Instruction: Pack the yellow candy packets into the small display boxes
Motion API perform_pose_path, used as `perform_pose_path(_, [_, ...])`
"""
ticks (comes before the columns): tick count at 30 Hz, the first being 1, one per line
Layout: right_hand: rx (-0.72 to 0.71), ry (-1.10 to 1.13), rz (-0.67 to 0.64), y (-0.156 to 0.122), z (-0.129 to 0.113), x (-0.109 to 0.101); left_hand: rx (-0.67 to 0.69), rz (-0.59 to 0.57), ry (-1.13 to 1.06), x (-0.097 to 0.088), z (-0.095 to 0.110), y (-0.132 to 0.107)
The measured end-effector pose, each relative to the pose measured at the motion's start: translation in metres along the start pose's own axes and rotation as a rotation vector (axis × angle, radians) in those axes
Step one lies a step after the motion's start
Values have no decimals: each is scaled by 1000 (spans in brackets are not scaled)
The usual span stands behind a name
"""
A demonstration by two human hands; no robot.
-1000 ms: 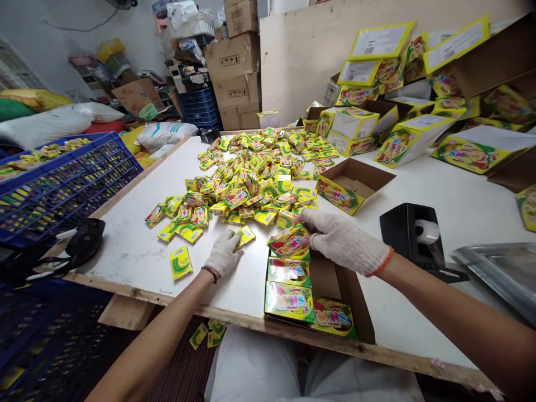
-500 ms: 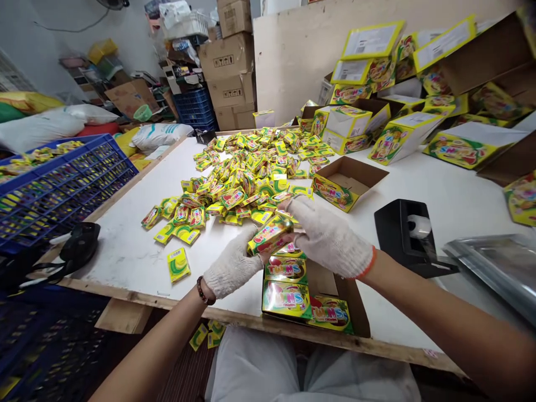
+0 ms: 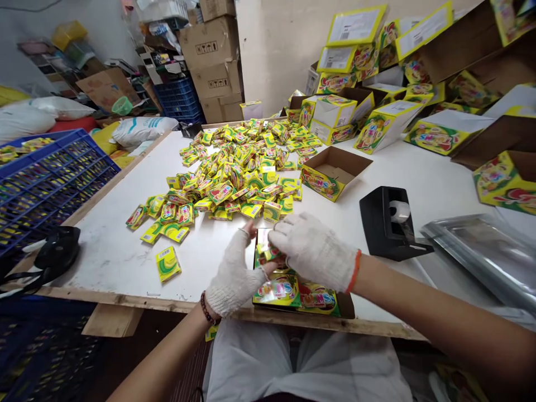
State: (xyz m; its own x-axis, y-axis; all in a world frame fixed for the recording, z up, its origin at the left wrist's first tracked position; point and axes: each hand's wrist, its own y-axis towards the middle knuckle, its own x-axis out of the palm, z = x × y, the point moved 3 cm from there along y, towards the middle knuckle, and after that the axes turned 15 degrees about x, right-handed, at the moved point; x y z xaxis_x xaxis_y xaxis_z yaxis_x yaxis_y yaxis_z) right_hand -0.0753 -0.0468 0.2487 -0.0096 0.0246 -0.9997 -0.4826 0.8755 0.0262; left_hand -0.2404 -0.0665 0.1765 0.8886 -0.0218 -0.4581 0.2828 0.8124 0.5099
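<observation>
Both my hands wear white knit gloves. My left hand [image 3: 234, 271] and my right hand [image 3: 312, 248] meet over an open cardboard box [image 3: 345, 306] at the table's near edge, both gripping a yellow candy packet [image 3: 266, 254] that is lowered into the box. Shiny yellow packets [image 3: 278, 291] lie packed flat inside it. A big heap of small yellow packets [image 3: 238, 170] covers the middle of the white table [image 3: 125, 245]. One loose packet [image 3: 167, 263] lies alone to the left of my hands.
An empty open box [image 3: 335, 173] stands beyond my right hand, a black tape dispenser [image 3: 387, 223] to its right. Stacked yellow cartons [image 3: 377, 84] fill the back right. A blue crate [image 3: 50, 178] and a black object [image 3: 56, 251] sit left. Clear film [image 3: 481, 257] lies right.
My left hand left the loose packets and joined the right on one packet. Both hands lifted it, then brought it down and nearer, into the box. The camera shifted right.
</observation>
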Motion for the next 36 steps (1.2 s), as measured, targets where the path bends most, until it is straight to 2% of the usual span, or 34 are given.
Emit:
perform_pose_path(2, [97,163,21,-4,21,-10,51,131,119,-5,7,-4])
perform_pose_path(4, [186,397,-1,-13,46,-11,114,120,223,0,15,-8])
perform_pose_path(6, [223,615,-114,-23,69,-1,205,-63,312,16,22,-12])
perform_pose_path(8, [228,708,-306,-31,85,16,268,-314,431,35,27,-16])
perform_pose_path(10, [241,622,-483,-33,93,33,276,-512,558,49,27,-21])
perform_pose_path(13, [239,292,-627,-24,91,50,247,-619,662,55,25,-24])
perform_pose_path(15, [202,89,-701,-13,80,58,240,-628,690,54,24,-24])
perform_pose_path(17, [133,-20,-772,-1,67,66,241,-631,698,53,23,-24])
perform_pose_path(20, [39,-53,-865,13,53,77,249,-630,695,53,23,-24])
perform_pose_path(23, [6,-38,-923,21,53,84,264,-616,699,53,22,-25])
perform_pose_path(28, [47,-35,-882,26,61,87,283,-585,686,53,19,-28])
perform_pose_path(32, [83,-98,-890,17,51,91,274,-571,643,55,22,-30])
perform_pose_path(34, [131,-104,-852,10,46,91,284,-553,576,54,21,-31])
perform_pose_path(36, [173,-81,-803,5,44,92,292,-482,470,46,12,-31])
